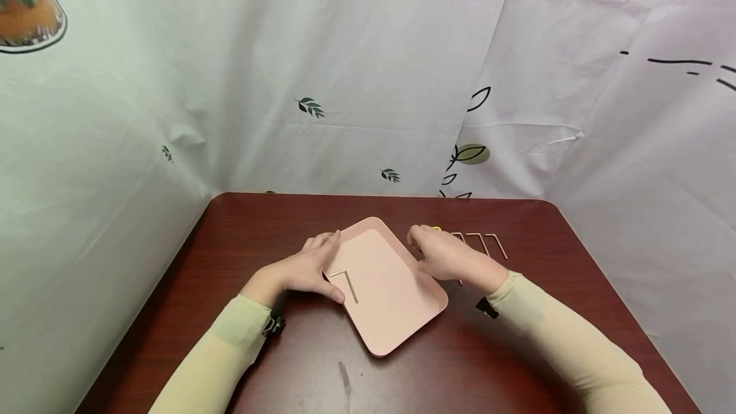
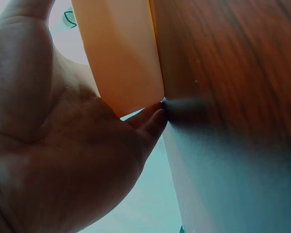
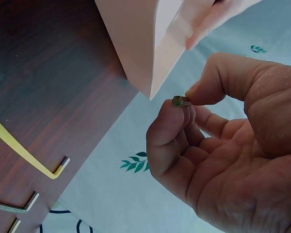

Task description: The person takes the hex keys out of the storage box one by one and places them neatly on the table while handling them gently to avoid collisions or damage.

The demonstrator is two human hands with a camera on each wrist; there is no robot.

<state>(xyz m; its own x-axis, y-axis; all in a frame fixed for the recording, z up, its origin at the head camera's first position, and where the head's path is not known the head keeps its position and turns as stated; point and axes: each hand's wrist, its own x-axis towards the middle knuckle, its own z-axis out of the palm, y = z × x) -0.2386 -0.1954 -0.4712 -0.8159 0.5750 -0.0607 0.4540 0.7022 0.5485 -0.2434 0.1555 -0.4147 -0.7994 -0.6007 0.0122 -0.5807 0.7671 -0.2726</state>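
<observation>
A shallow pink tray (image 1: 397,292) stands turned cornerwise on the table. My left hand (image 1: 300,270) grips its left corner, thumb along the front side and fingers along the back side. One L-shaped hex key (image 1: 351,287) lies inside the tray near that thumb. My right hand (image 1: 447,254) is at the tray's right side and pinches another hex key (image 3: 177,101) between thumb and forefinger. Its hexagonal end faces the right wrist camera, and the rest is hidden by the fingers.
Several hex keys (image 1: 498,246) lie in a row on the dark red wooden table (image 1: 287,363), behind and right of my right hand. One with a yellow sleeve (image 3: 24,151) is among them. White patterned cloth (image 1: 368,69) hangs around the table.
</observation>
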